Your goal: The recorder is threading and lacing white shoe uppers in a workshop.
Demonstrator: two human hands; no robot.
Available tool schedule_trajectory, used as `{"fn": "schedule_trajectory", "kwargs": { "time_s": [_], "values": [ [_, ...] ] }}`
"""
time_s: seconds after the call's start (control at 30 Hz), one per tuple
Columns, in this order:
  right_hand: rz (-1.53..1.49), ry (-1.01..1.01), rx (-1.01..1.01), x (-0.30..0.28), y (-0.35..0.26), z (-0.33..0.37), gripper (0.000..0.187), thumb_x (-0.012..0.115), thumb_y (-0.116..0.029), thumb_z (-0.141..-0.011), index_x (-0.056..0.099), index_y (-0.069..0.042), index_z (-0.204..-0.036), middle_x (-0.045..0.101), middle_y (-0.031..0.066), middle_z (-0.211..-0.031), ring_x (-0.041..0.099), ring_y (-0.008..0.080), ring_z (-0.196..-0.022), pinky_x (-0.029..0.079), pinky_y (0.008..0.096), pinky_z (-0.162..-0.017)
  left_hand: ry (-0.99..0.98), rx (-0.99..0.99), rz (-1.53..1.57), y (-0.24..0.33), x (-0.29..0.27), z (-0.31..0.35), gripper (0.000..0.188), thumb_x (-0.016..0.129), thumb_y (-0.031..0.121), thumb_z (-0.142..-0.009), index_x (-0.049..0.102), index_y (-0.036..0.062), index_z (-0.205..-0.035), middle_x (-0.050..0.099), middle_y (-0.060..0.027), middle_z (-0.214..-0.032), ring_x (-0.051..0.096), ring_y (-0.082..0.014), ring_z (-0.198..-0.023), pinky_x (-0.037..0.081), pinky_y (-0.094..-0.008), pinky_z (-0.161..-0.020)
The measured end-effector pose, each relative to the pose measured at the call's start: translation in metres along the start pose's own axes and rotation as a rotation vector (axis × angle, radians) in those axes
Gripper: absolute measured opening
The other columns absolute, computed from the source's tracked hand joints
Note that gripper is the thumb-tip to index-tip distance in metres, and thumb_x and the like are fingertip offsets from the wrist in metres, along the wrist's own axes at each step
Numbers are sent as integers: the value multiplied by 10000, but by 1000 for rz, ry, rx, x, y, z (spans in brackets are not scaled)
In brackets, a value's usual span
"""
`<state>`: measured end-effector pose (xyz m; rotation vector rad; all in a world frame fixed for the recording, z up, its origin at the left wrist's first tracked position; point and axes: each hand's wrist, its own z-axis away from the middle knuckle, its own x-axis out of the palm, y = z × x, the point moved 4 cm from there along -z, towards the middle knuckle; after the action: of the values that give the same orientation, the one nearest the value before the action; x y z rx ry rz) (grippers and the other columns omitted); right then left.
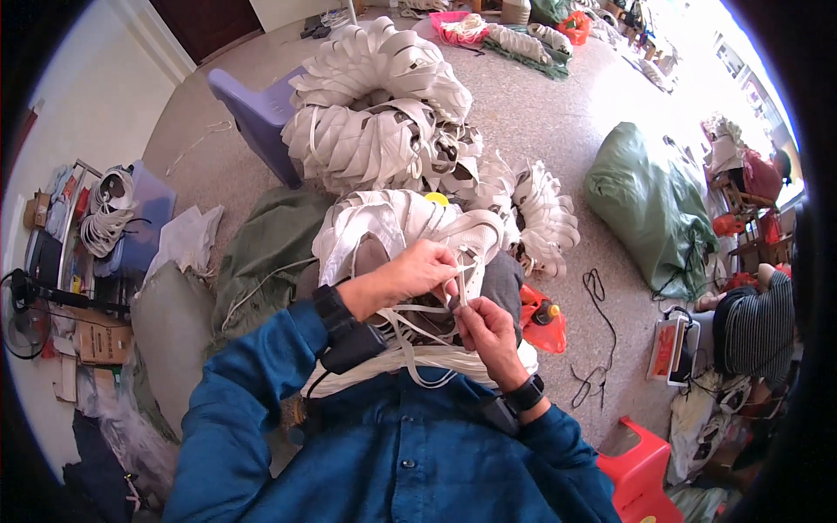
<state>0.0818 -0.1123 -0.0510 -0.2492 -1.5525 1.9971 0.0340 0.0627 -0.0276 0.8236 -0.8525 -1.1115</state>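
A white shoe upper [478,228] with eyelet holes lies on my lap, among other white uppers [349,222]. My left hand [425,267] is closed in a pinch on a white shoelace at the eyelet edge of the upper. Just below it, my right hand [488,336] has its fingers pinched together at the lower end of that edge; its fingertips hide exactly what they grip. Loose white shoelaces [403,336] hang under both hands, and a thick bundle of laces [349,376] lies across my lap.
Rolled stacks of white uppers [375,74] are piled ahead beside a purple chair [253,113]. Green sacks [649,205] sit on the floor to both sides. A red stool [641,466] stands at lower right, near a black cord [602,322]. Another person [758,322] sits far right.
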Motion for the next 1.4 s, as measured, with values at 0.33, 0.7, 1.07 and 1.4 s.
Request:
{"fn": "schedule_trajectory", "kwargs": {
  "time_s": [0.33,0.7,1.07,1.4],
  "values": [
    [-80,6,165,-40,-1,19,221,560,-185,-1021,678,-9,-1084,488,-62,-688,400,22,-575,319,184,-506,195,455,-1046,25,-4,5,300,689,159,-872,584,23,-1116,635,-123,-900,663,-288,-858,540,-376,-722],
    [-86,-37,4,-41,-15,21,184,521,-139,-1018,645,-2,-1019,585,5,-727,552,75,-611,474,234,-568,381,606,-1131,27,6,-23,245,624,66,-781,600,21,-1020,616,-189,-895,650,-379,-788,527,-473,-704],
    [-609,-64,255,-71,21,19,225,499,-217,-1003,593,-42,-899,628,75,-866,573,158,-668,495,318,-682,129,204,-642,15,-37,-21,164,671,178,-899,655,15,-893,552,16,-661,520,-84,-664,433,-282,-597],
    [-968,234,-239,-168,-4,71,344,500,-217,-1016,504,-107,-690,686,129,-1125,594,257,-1183,370,468,-1118,-70,-157,258,23,-49,26,268,580,252,-998,592,88,-786,407,72,-594,338,-25,-454,269,-206,-375]
  ]
}}
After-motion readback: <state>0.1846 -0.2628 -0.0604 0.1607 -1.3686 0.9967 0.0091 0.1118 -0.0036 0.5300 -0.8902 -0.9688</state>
